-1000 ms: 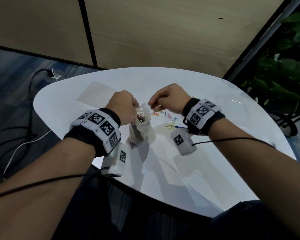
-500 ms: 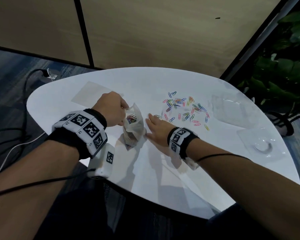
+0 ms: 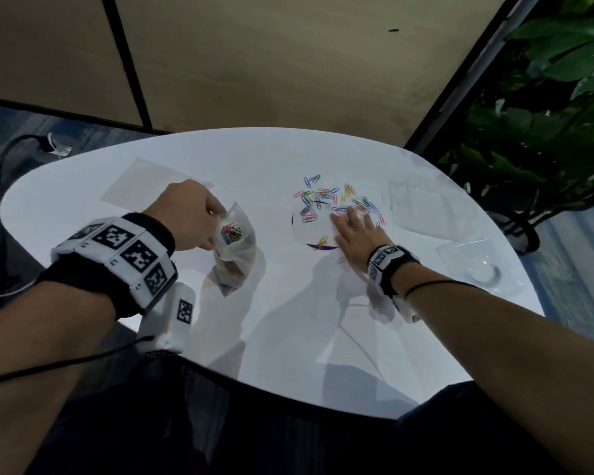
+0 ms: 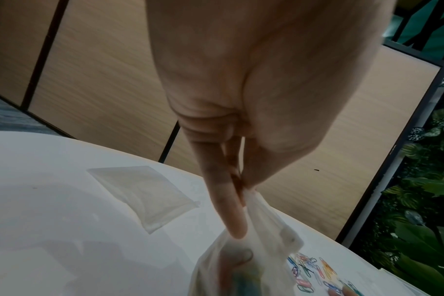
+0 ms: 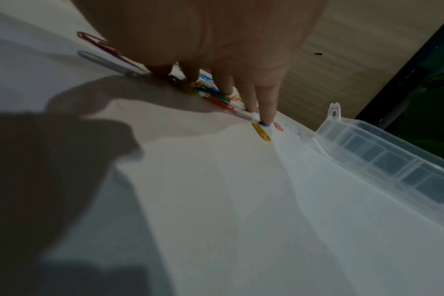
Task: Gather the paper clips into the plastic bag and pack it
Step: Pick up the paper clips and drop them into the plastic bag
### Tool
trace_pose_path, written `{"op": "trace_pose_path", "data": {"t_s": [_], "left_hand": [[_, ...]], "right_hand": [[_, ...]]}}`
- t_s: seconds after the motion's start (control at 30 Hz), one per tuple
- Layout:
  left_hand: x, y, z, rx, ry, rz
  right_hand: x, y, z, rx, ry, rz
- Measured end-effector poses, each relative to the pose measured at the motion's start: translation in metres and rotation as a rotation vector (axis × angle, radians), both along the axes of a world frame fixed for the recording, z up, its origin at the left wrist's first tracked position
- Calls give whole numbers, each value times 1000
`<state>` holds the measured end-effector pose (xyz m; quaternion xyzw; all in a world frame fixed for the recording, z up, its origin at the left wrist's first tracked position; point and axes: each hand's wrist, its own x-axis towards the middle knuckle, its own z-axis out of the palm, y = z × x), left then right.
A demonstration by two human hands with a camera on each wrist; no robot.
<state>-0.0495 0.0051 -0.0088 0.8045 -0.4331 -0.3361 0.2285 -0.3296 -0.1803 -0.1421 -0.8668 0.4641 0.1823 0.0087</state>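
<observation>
A small clear plastic bag [image 3: 235, 234] stands on the white table [image 3: 254, 320] with coloured paper clips inside. My left hand [image 3: 189, 219] pinches the bag's top edge [image 4: 256, 202] between thumb and fingers and holds its mouth up. Several loose coloured paper clips [image 3: 326, 200] lie scattered at mid-table. My right hand [image 3: 355, 228] lies flat on the near right part of that pile, fingers straight and spread, fingertips [image 5: 265, 118] pressing on clips [image 5: 261, 131].
A second empty flat plastic bag [image 3: 144, 183] lies at the back left. A clear plastic box [image 3: 422, 207] and its lid [image 3: 480, 269] sit at the right, near the table edge [image 5: 383, 152]. A plant stands beyond the right edge.
My right hand moved from beside the bag out to the right, and now rests flat on the clip pile. The left hand keeps hold of the bag.
</observation>
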Motion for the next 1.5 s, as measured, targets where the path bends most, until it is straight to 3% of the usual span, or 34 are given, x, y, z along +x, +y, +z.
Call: {"op": "trace_pose_path", "data": {"t_s": [0.33,0.47,0.6,0.67,0.77,0.83,0.87,0.93,1.0,1.17,1.3,1.4,1.43,1.5], "left_hand": [[-10,-1,2,-10,9,-40],[-12,-1,2,12,-7,-54],[-17,-6,2,21,0,-71],[-21,-11,0,12,14,-78],[-32,-20,-2,-14,40,-67],[-41,-25,-2,-40,46,-49],[-46,-26,0,-49,52,-39],[-51,-28,1,-74,69,-28],[-53,-30,2,-101,86,-17],[-55,-30,1,-123,139,-25],[-55,-30,1,-125,153,-4],[-51,-26,1,-127,168,19],[-48,-23,1,-132,167,24],[-43,-19,1,-137,159,31]], "right_hand": [[16,-7,14,-63,-79,-66],[12,-14,24,0,-155,-253],[0,-22,36,124,-393,-506],[0,-18,47,341,-535,-595],[14,-6,68,689,-1206,-836],[30,9,86,927,-1417,-855],[39,19,97,1025,-1438,-807],[52,35,108,1119,-1393,-720],[61,47,109,1088,-1284,-607],[80,68,103,883,-1156,-328],[80,61,111,571,-1035,-125],[62,28,92,267,-1114,-229],[52,13,79,150,-1025,-292],[30,-14,47,66,-647,-421]]}}
